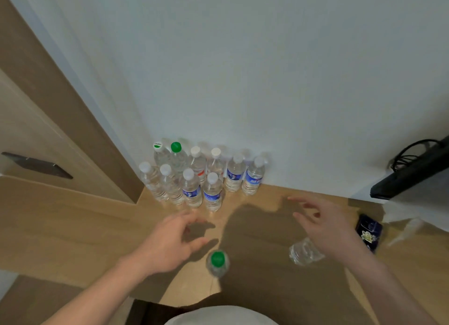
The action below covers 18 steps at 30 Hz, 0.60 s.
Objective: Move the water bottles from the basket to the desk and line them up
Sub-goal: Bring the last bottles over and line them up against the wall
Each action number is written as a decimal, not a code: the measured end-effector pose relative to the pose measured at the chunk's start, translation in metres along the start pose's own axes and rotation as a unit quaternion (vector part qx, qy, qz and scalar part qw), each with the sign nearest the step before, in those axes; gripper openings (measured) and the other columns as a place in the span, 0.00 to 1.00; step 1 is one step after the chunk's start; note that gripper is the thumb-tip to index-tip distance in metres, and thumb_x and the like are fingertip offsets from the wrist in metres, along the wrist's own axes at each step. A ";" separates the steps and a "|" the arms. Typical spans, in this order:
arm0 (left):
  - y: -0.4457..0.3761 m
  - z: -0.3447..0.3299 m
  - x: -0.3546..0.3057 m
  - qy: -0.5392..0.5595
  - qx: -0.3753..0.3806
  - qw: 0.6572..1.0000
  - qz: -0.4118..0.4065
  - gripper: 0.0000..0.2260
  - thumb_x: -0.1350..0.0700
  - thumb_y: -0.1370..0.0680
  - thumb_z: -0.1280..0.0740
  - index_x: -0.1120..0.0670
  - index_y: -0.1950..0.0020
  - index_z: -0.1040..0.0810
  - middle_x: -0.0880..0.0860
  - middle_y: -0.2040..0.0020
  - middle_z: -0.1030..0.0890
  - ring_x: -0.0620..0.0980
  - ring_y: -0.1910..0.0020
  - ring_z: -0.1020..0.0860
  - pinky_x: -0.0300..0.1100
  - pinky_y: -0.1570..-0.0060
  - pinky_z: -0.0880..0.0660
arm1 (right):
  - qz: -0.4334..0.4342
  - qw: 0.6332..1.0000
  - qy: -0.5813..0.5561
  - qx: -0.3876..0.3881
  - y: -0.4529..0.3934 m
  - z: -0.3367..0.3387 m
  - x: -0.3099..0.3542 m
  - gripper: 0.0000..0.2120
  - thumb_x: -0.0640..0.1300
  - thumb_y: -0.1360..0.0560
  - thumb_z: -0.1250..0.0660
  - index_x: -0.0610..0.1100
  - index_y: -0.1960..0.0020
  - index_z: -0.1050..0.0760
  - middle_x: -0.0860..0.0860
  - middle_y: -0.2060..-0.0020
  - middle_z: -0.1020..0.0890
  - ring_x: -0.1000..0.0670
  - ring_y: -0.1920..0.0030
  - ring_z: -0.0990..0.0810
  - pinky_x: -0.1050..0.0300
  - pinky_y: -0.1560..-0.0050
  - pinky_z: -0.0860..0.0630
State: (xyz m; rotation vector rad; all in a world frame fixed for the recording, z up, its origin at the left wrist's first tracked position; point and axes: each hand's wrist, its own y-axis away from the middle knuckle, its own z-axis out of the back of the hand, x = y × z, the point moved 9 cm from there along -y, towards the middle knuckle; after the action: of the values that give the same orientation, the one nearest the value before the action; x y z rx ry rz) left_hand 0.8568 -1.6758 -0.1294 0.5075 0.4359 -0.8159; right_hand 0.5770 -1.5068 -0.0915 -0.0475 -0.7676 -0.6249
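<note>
Bottles of clear plastic, ten in all (pixel 194 179), stand upright in two rows on the light wooden bench (pixel 73 222) against the white wall (pixel 243 69). Two more stand nearer the person: a green-capped clear bottle (pixel 218 262) and a clear bottle (pixel 305 250) partly hidden under the right wrist. The left hand (pixel 170 242) and right hand (pixel 325 225) hover with fingers spread, holding nothing. Risk: the right forearm could tip the hidden bottle, and a reaching hand could topple the crowded front row. The basket is not in view.
</note>
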 end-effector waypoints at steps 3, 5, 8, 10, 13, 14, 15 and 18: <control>0.010 -0.043 -0.022 -0.041 0.043 0.998 -0.035 0.27 0.34 0.27 0.28 0.37 0.29 0.28 0.31 0.39 0.30 0.36 0.43 0.29 0.40 0.38 0.27 | -0.052 0.998 0.034 0.013 0.020 0.022 -0.048 0.15 0.50 0.18 0.30 0.63 0.33 0.22 0.63 0.35 0.23 0.55 0.34 0.24 0.49 0.32 0.25; 0.006 -0.061 -0.025 -0.064 0.047 0.996 -0.029 0.26 0.38 0.26 0.26 0.39 0.29 0.27 0.34 0.37 0.27 0.41 0.40 0.25 0.44 0.38 0.25 | -0.075 0.996 0.045 0.027 0.030 0.028 -0.074 0.16 0.51 0.18 0.30 0.63 0.32 0.24 0.60 0.30 0.25 0.54 0.30 0.25 0.48 0.30 0.27; -0.003 -0.074 -0.024 -0.107 0.038 0.994 -0.007 0.19 0.45 0.24 0.26 0.39 0.35 0.24 0.40 0.40 0.21 0.48 0.42 0.20 0.50 0.44 0.21 | -0.094 0.992 0.071 0.048 0.037 0.026 -0.106 0.18 0.52 0.18 0.30 0.62 0.30 0.24 0.60 0.28 0.25 0.53 0.28 0.26 0.47 0.27 0.28; -0.006 -0.078 -0.026 -0.112 0.026 0.993 -0.001 0.17 0.48 0.23 0.27 0.39 0.35 0.23 0.40 0.41 0.20 0.47 0.44 0.20 0.50 0.45 0.21 | -0.097 0.991 0.068 0.062 0.040 0.020 -0.119 0.20 0.53 0.20 0.28 0.61 0.29 0.24 0.60 0.28 0.25 0.53 0.30 0.25 0.47 0.27 0.27; -0.012 -0.076 -0.032 -0.114 0.001 0.993 0.015 0.16 0.48 0.22 0.27 0.41 0.35 0.22 0.42 0.42 0.19 0.47 0.46 0.19 0.50 0.46 0.20 | -0.094 0.991 0.063 0.078 0.041 0.007 -0.125 0.21 0.53 0.21 0.26 0.63 0.30 0.26 0.63 0.33 0.26 0.58 0.41 0.21 0.58 0.42 0.22; -0.015 -0.073 -0.033 -0.115 -0.007 0.993 0.022 0.15 0.47 0.22 0.27 0.42 0.35 0.22 0.43 0.43 0.18 0.48 0.47 0.19 0.50 0.47 0.20 | -0.091 0.990 0.067 0.083 0.040 0.003 -0.126 0.22 0.52 0.21 0.26 0.64 0.30 0.26 0.63 0.35 0.26 0.61 0.44 0.22 0.65 0.48 0.25; -0.019 -0.070 -0.034 -0.118 -0.015 0.992 0.029 0.15 0.47 0.21 0.27 0.42 0.35 0.22 0.44 0.44 0.17 0.48 0.48 0.18 0.50 0.48 0.20 | -0.084 0.990 0.074 0.083 0.038 -0.001 -0.126 0.22 0.51 0.21 0.26 0.64 0.30 0.26 0.63 0.37 0.26 0.62 0.47 0.22 0.67 0.52 0.26; -0.031 -0.057 -0.038 -0.118 -0.036 0.992 0.039 0.14 0.44 0.22 0.26 0.43 0.37 0.21 0.45 0.47 0.16 0.47 0.52 0.18 0.48 0.51 0.20 | -0.068 0.994 0.070 0.057 0.031 -0.008 -0.130 0.18 0.49 0.21 0.25 0.62 0.35 0.23 0.62 0.41 0.23 0.60 0.50 0.23 0.63 0.48 0.23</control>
State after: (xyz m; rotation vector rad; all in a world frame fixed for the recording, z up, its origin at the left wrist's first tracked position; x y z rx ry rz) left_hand 0.8001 -1.6389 -0.1619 0.3534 0.2257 -0.7707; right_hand 0.5275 -1.4172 -0.1776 0.1534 -0.6730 -0.7051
